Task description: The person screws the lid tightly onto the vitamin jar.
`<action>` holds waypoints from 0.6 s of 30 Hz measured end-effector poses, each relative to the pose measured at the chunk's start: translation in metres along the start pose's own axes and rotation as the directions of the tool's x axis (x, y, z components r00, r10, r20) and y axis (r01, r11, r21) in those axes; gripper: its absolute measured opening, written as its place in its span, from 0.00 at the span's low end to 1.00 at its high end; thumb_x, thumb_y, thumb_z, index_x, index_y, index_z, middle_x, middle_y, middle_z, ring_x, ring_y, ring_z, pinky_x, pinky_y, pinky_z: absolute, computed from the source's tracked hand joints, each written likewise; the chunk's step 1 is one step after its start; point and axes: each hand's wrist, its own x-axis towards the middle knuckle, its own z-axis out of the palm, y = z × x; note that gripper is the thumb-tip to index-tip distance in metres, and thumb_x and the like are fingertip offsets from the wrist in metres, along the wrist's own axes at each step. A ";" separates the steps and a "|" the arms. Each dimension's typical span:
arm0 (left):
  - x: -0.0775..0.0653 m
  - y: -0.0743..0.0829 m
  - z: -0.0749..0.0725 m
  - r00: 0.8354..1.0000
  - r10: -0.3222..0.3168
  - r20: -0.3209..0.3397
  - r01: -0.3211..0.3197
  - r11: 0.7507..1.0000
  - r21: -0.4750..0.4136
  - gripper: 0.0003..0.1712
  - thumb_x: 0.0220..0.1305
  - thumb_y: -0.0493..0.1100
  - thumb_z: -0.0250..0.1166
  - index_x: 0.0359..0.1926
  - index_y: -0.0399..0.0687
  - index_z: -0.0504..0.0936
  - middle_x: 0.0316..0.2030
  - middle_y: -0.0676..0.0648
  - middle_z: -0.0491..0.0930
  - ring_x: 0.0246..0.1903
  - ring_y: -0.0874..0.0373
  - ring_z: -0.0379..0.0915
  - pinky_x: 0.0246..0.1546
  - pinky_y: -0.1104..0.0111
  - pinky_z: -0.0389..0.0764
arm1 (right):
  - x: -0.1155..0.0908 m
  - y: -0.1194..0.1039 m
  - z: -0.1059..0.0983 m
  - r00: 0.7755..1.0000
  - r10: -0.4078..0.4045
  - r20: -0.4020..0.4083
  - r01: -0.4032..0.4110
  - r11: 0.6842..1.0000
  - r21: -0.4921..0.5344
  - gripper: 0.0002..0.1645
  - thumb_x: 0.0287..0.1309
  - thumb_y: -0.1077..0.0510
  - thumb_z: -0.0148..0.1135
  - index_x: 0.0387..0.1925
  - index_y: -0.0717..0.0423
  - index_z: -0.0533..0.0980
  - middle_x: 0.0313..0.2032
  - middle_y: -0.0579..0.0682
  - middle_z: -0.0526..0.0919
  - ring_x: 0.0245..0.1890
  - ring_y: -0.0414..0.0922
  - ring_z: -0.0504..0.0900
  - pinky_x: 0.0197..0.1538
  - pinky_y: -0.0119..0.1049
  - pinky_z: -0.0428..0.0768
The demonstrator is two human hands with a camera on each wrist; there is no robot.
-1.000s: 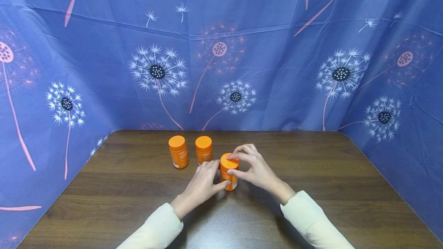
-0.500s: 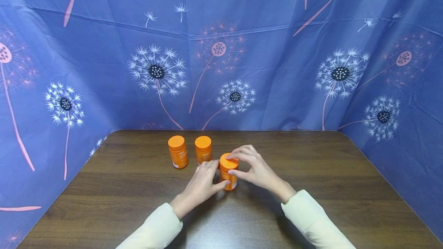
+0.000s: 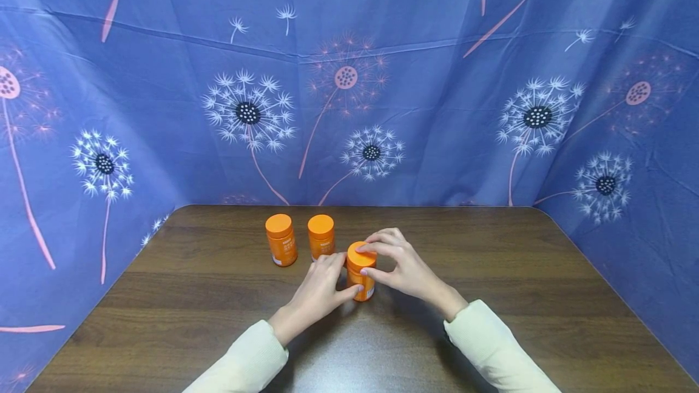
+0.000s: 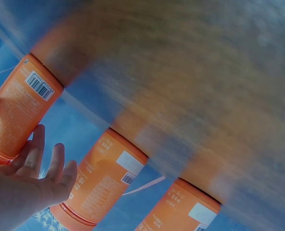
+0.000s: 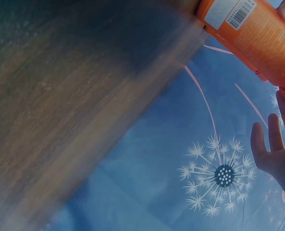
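An orange plastic bottle [image 3: 356, 279] with a matching screw lid [image 3: 357, 257] stands upright on the table, between the two hands. My left hand [image 3: 319, 293] grips its body, thumb at the front and fingers around the far side. On the lid, my right hand [image 3: 406, 268] holds on with the thumb at the near edge and fingers over the top. The left wrist view shows the gripped bottle [image 4: 22, 110] at the left, its barcode near the base. At the upper right of the right wrist view, the bottle [image 5: 257, 43] is partly cut off by the frame.
Two similar orange bottles stand behind and left of the held one: a nearer one [image 3: 321, 236], partly hidden by my left hand, and another bottle [image 3: 281, 240] farther left. A brown wooden table [image 3: 191, 296] carries everything. Blue dandelion-print cloth [image 3: 437, 108] hangs around its back and sides.
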 end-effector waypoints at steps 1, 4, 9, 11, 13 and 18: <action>0.000 0.000 0.000 1.000 0.001 -0.002 -0.001 1.000 0.000 0.30 0.52 0.56 0.66 0.51 0.46 0.71 0.41 0.52 0.78 0.41 0.55 0.71 0.46 0.58 0.69 | 0.000 0.000 0.000 1.000 0.001 -0.001 -0.001 1.000 0.002 0.21 0.43 0.53 0.71 0.44 0.47 0.79 0.44 0.44 0.79 0.50 0.45 0.68 0.49 0.45 0.70; 0.000 0.001 0.000 1.000 0.001 -0.002 -0.001 1.000 0.002 0.29 0.52 0.56 0.66 0.51 0.47 0.72 0.41 0.53 0.78 0.42 0.55 0.71 0.46 0.58 0.69 | 0.000 0.000 0.001 1.000 0.001 -0.008 -0.001 1.000 -0.001 0.21 0.43 0.53 0.71 0.44 0.47 0.80 0.44 0.44 0.79 0.49 0.45 0.68 0.48 0.45 0.70; 0.000 0.002 -0.001 1.000 0.004 0.000 -0.004 1.000 0.004 0.28 0.52 0.56 0.66 0.49 0.48 0.72 0.39 0.53 0.77 0.41 0.55 0.71 0.46 0.57 0.69 | 0.001 -0.003 0.002 0.999 0.025 -0.021 -0.025 1.000 -0.001 0.22 0.42 0.52 0.72 0.43 0.47 0.80 0.42 0.43 0.78 0.47 0.43 0.68 0.47 0.43 0.70; 0.000 0.002 -0.001 1.000 0.007 -0.004 -0.007 1.000 0.004 0.28 0.52 0.56 0.66 0.49 0.48 0.72 0.40 0.53 0.78 0.41 0.55 0.71 0.46 0.57 0.69 | 0.001 -0.003 0.002 0.999 0.042 -0.022 -0.042 0.999 0.001 0.22 0.42 0.51 0.72 0.43 0.46 0.80 0.41 0.42 0.77 0.47 0.42 0.68 0.47 0.42 0.70; 0.000 0.001 0.000 1.000 0.014 -0.011 -0.014 1.000 0.008 0.28 0.51 0.56 0.66 0.50 0.47 0.72 0.40 0.53 0.78 0.41 0.55 0.71 0.46 0.57 0.69 | 0.001 -0.003 0.002 0.998 0.053 -0.023 -0.053 0.999 0.002 0.22 0.42 0.51 0.72 0.43 0.45 0.80 0.41 0.42 0.77 0.46 0.42 0.67 0.46 0.42 0.70; 0.000 0.000 0.000 0.999 0.026 -0.021 -0.025 1.000 0.011 0.29 0.51 0.56 0.67 0.50 0.46 0.72 0.41 0.52 0.78 0.41 0.55 0.71 0.45 0.57 0.70 | 0.001 -0.002 0.001 0.999 0.049 -0.015 -0.049 0.999 0.002 0.23 0.41 0.50 0.72 0.44 0.46 0.79 0.41 0.43 0.77 0.46 0.42 0.67 0.46 0.42 0.69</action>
